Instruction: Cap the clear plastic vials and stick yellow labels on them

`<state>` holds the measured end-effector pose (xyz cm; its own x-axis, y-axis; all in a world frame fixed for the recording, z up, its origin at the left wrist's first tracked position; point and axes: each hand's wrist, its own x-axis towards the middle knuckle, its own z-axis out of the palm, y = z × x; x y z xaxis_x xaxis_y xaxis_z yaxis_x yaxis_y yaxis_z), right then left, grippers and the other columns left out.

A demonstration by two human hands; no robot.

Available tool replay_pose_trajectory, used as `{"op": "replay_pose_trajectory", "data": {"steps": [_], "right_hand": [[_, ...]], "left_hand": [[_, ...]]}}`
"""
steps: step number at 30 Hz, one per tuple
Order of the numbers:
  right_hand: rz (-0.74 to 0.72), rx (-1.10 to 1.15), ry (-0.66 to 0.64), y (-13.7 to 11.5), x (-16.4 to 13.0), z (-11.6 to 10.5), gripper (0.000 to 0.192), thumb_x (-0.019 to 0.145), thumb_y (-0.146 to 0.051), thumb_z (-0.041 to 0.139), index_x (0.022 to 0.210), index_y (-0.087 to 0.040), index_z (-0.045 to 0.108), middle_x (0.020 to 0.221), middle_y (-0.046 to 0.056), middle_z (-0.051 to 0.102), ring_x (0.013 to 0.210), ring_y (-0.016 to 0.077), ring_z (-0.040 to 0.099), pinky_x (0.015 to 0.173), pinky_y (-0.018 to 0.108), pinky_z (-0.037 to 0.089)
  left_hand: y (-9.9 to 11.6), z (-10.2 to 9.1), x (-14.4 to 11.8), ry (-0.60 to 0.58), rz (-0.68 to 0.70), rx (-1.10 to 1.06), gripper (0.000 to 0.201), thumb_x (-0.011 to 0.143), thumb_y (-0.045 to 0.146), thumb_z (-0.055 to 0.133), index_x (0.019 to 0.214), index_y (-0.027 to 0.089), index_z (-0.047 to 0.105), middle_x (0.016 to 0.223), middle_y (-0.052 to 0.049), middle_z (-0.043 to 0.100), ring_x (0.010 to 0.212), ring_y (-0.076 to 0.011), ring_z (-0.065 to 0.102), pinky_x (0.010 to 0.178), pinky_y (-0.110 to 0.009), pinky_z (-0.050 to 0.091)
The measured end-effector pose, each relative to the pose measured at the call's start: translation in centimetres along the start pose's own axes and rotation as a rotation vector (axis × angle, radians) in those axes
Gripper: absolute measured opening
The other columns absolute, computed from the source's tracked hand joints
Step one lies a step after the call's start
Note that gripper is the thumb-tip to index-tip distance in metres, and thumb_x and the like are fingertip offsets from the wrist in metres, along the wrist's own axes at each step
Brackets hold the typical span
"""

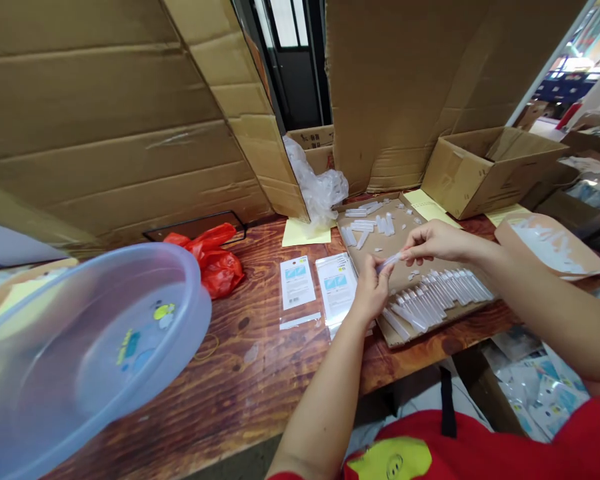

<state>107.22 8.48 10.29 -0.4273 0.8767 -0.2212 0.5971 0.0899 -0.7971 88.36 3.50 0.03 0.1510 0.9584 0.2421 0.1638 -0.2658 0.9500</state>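
Observation:
My left hand point(374, 283) is closed around a small translucent plastic tube point(390, 261) above a shallow cardboard tray point(397, 267). At the tube's far end, the thumb and fingers of my right hand point(425, 243) are pinched together; whether they grip a separate cap there is too small to tell. A row of similar tubes point(437, 297) lies side by side along the tray's near edge, under my hands. More loose tubes point(363, 225) and several tiny white pieces point(414, 274) are scattered over the tray's far part.
A large translucent blue basin point(190, 320) occupies the left, beside a red plastic bag point(220, 257). Printed card packets point(297, 283) lie left of the tray. Behind are a clear bag point(325, 190), yellow paper point(305, 233) and an open carton point(460, 177). A container of white pieces point(525, 230) stands right.

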Motion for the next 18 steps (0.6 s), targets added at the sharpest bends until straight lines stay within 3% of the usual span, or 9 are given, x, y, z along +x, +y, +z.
{"op": "replay_pose_trajectory", "data": {"steps": [2, 4, 7, 10, 12, 14, 18], "right_hand": [[0.028, -0.326, -0.013, 1.3, 0.8, -1.9, 0.037, 0.079, -0.051, 0.074, 0.097, -0.019, 0.078, 0.087, 0.006, 0.078, 0.076, 0.0161, 0.067, 0.066, 0.026, 0.049], [0.097, -0.616, 0.075, 3.3, 1.7, -3.4, 0.031, 0.082, -0.038, 0.072, 0.107, -0.021, 0.078, 0.103, 0.007, 0.078, 0.091, 0.0196, 0.069, 0.078, 0.029, 0.051], [0.212, -0.807, 0.177, 6.9, 2.9, -4.4, 0.019, 0.074, -0.024, 0.078, 0.092, -0.016, 0.079, 0.096, 0.014, 0.077, 0.096, 0.029, 0.069, 0.083, 0.036, 0.05], [0.209, -0.826, 0.198, 10.3, 3.4, -3.7, 0.003, 0.071, -0.017, 0.077, 0.07, -0.017, 0.074, 0.08, 0.015, 0.074, 0.096, 0.0319, 0.068, 0.082, 0.037, 0.049], [0.157, -0.8, 0.212, 12.1, 3.4, -3.1, 0.009, 0.076, -0.015, 0.073, 0.068, -0.018, 0.07, 0.081, 0.014, 0.073, 0.098, 0.0297, 0.067, 0.084, 0.036, 0.049], [0.086, -0.739, 0.222, 13.3, 3.1, -2.7, 0.003, 0.08, -0.017, 0.071, 0.08, -0.019, 0.069, 0.086, 0.011, 0.074, 0.097, 0.0267, 0.067, 0.086, 0.036, 0.05], [-0.081, -0.538, 0.235, 13.3, 2.0, -1.9, 0.024, 0.09, -0.029, 0.065, 0.111, -0.021, 0.058, 0.099, 0.006, 0.071, 0.086, 0.0175, 0.067, 0.079, 0.03, 0.054]], "left_hand": [[-0.4, 0.5, 0.0, -0.01, -0.03, 0.018, 0.013, 0.097, 0.025, 0.054, 0.09, 0.023, 0.044, 0.08, 0.001, 0.056, 0.075, -0.0165, 0.056, 0.071, -0.029, 0.042], [-0.8, 0.7, 0.1, 0.008, -0.04, 0.044, 0.013, 0.098, 0.026, 0.053, 0.09, 0.023, 0.044, 0.079, 0.001, 0.055, 0.075, -0.0171, 0.055, 0.073, -0.03, 0.042], [-1.4, 0.5, 0.2, 0.056, -0.024, 0.082, 0.012, 0.098, 0.028, 0.052, 0.09, 0.023, 0.044, 0.081, 0.0, 0.053, 0.078, -0.0182, 0.054, 0.075, -0.031, 0.042], [-1.8, 0.0, 0.4, 0.073, -0.005, 0.112, 0.011, 0.097, 0.03, 0.05, 0.091, 0.022, 0.045, 0.082, 0.0, 0.053, 0.077, -0.0181, 0.053, 0.075, -0.031, 0.042], [-1.9, -0.3, 0.5, 0.08, -0.003, 0.128, 0.012, 0.097, 0.032, 0.05, 0.091, 0.022, 0.046, 0.081, 0.0, 0.053, 0.076, -0.0177, 0.052, 0.074, -0.031, 0.041], [-2.0, -0.5, 0.6, 0.098, -0.012, 0.14, 0.015, 0.096, 0.036, 0.051, 0.091, 0.023, 0.046, 0.08, 0.001, 0.052, 0.076, -0.0176, 0.051, 0.074, -0.031, 0.04], [-2.1, -0.2, 0.4, 0.088, -0.047, 0.128, 0.021, 0.094, 0.041, 0.054, 0.09, 0.022, 0.047, 0.083, 0.001, 0.054, 0.078, -0.017, 0.05, 0.076, -0.031, 0.039]]}}
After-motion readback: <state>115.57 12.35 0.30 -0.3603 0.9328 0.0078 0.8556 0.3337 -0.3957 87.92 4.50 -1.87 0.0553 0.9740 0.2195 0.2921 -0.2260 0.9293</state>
